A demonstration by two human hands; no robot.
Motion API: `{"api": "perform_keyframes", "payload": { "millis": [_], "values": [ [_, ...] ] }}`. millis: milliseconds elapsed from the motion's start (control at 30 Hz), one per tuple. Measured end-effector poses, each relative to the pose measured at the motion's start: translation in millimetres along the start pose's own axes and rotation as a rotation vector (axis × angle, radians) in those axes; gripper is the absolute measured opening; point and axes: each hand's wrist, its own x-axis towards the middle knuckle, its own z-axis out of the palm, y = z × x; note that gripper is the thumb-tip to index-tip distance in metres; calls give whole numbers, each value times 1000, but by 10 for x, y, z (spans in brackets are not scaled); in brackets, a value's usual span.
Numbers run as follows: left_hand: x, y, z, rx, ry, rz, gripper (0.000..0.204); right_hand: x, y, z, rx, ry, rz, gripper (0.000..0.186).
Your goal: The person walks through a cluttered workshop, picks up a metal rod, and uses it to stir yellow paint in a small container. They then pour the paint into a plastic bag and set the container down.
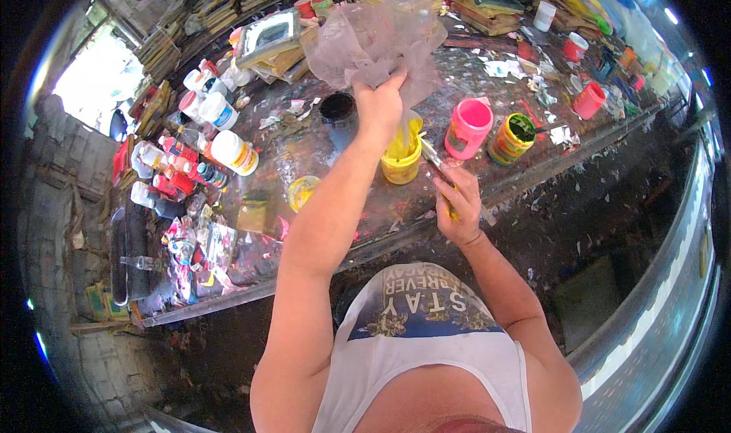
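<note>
My left hand (379, 105) is closed on a crumpled, translucent plastic bag (373, 41), raised over the table. The bag's yellow-smeared lower end hangs at the mouth of a yellow paint tub (401, 169). In my right hand (461, 203) is a long, thin, paint-stained tool (432, 154), its tip against that tub's right rim; its exact kind is unclear. Yellow paint marks my right fingers. Left of the yellow tub stands a dark open paint container (339, 121). To its right are a pink paint tub (467, 131) and a tub of dark green paint (509, 145).
A small yellow-smeared lid or dish (303, 193) lies left of my forearm. White jars (234, 153) and small bottles crowd the table's left side. Stacked frames (270, 41) stand behind. Paper scraps litter the stained tabletop (266, 147). Another pink tub (588, 100) sits far right.
</note>
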Motion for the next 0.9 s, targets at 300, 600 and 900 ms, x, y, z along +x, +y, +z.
{"api": "perform_keyframes", "payload": {
  "millis": [300, 600, 900],
  "values": [
    [-151, -197, -43, -198, 82, -62, 48, 122, 218, 120, 87, -82, 303, 80],
    [-3, 18, -213, -393, -362, -448, 52, 807, 472, 565, 124, -189, 446, 106],
    [32, 92, -405, 4, -331, -320, 52, 996, 666, 810, 232, -355, 391, 61]
  ]
}}
